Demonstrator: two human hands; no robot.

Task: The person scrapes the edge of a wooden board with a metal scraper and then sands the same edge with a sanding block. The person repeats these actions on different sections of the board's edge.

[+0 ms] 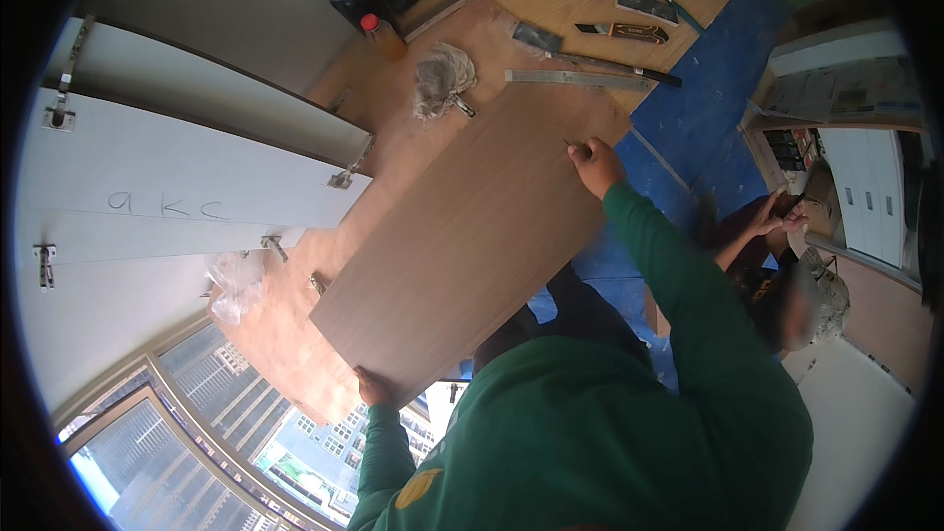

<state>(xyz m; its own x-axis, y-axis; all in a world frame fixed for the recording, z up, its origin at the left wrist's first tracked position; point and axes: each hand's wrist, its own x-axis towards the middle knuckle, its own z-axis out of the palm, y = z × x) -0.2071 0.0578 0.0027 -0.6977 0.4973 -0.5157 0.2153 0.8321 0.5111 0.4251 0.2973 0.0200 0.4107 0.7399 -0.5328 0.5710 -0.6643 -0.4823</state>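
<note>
A brown wood-grain panel (462, 226) lies slantwise on the worktop (290, 349), between both hands. The left hand (372, 389) is at its near end; I can't tell whether it grips. The right hand (595, 169) pinches a thin dark piece (567, 144) by the far edge. I'd keep the left pressed firm and the right light, so nothing skids. Beyond the right hand lie a metal strip (575, 80) and a knife (624, 32); right of it, blue floor covering (723, 49); below the left, windows (206, 374).
</note>
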